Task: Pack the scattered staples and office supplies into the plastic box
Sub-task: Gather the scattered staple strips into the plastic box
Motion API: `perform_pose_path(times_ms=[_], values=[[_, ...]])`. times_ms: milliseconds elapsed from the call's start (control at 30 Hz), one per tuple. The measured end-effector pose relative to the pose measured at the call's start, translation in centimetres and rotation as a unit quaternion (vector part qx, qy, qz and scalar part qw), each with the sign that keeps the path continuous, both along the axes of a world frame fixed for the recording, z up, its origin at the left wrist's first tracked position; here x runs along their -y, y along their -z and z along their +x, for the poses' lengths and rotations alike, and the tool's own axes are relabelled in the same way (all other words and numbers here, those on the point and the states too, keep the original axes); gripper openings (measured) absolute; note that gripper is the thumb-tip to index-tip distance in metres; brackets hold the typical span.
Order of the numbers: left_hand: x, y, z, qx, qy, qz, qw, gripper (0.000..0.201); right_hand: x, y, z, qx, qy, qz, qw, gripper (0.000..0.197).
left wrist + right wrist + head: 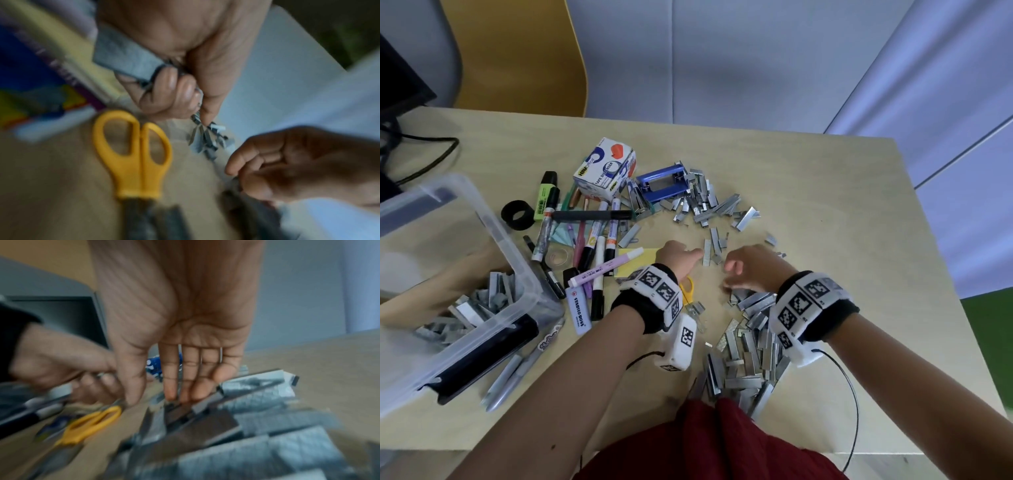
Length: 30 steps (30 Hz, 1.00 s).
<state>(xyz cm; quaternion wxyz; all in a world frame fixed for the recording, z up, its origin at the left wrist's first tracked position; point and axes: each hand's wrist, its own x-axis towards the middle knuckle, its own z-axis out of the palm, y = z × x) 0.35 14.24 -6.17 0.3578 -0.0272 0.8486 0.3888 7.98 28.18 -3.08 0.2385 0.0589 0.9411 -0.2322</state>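
The left hand (180,53) is curled tight round a bunch of staple strips (125,56), fingers (167,81) folded in over them and more strips poking out below the fist, right over the middle of the surface (825,192). The right hand (180,340) is beside it, palm spread, fingers straight and close together, tips down on the near heap of staples (257,426); it grips nothing that the wrist view shows. The two hands sit near each other, a small gap between them.

Just under the left wrist lie the yellow-handled scissors (133,154), flat on the surface, handles toward the hand. A few loose strips (714,246) are scattered just ahead of both hands. Further back, a second heap of staples (702,200) spreads beside a blue hole punch (659,183) and a white tape dispenser carton (604,168).

To the left, a jumble of markers and highlighters (592,246) lies over a yellow sticky pad (640,260), with a black tape roll (517,214) beyond it.

Far left, the clear plastic box (493,329) stands at the edge of the surface, a layer of staples (469,308) already inside it. Two silver pens (512,378) lie just in front of the box.
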Motion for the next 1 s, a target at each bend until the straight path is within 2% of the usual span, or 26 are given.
perform_pose_path(times_ms=[100,233,333,400,467,633,667,700,733,800,867,900,933,1000], values=[[-1.0,-0.1,0.0,-0.094,0.072,-0.076,0.990,0.029,1.3,1.0,0.9,-0.010,-0.033,0.054,0.998,0.028],[-2.2,-0.2,0.0,-0.146,0.150,-0.167,0.963,0.057,2.1,1.5,1.0,-0.043,-0.039,0.093,0.994,0.022],[-2.6,0.0,0.1,-0.182,0.208,-0.204,0.939,0.064,2.2,1.7,1.2,-0.045,-0.045,0.088,0.994,0.020],[-2.5,0.2,0.1,-0.195,0.223,-0.212,0.931,0.057,2.0,1.8,1.3,-0.064,-0.029,0.053,0.996,0.018],[-2.3,0.2,0.1,-0.205,0.235,-0.212,0.926,0.045,1.5,1.6,1.2,-0.079,0.025,-0.023,0.996,0.012],[-1.9,0.3,0.3,-0.240,0.275,-0.208,0.908,0.029,-0.5,0.6,0.4,-0.081,0.156,-0.179,0.968,0.006],[-1.8,0.3,0.3,-0.243,0.279,-0.213,0.904,0.029,-1.0,0.6,0.3,-0.070,0.197,-0.230,0.950,0.006],[-1.7,0.2,0.2,-0.243,0.283,-0.221,0.901,0.029,-1.5,0.6,0.2,-0.057,0.252,-0.302,0.918,0.007],[-1.6,0.2,0.1,-0.244,0.285,-0.229,0.898,0.029,-1.9,0.6,0.2,-0.043,0.311,-0.393,0.864,0.010],[-1.3,0.2,0.1,-0.252,0.288,-0.244,0.891,0.029,-2.4,0.6,0.3,-0.021,0.414,-0.553,0.723,0.015],[-1.0,0.3,0.2,-0.277,0.291,-0.258,0.879,0.028,-2.6,0.5,0.5,-0.007,0.472,-0.641,0.605,0.016],[-0.8,0.4,0.2,-0.291,0.291,-0.263,0.873,0.028,-2.6,0.5,0.5,-0.003,0.486,-0.666,0.565,0.018],[-0.6,0.5,0.3,-0.301,0.290,-0.266,0.869,0.028,-2.5,0.5,0.6,-0.002,0.494,-0.683,0.537,0.020],[-0.5,0.6,0.5,-0.308,0.286,-0.268,0.867,0.028,-2.4,0.7,0.7,0.005,0.505,-0.697,0.508,0.024]])
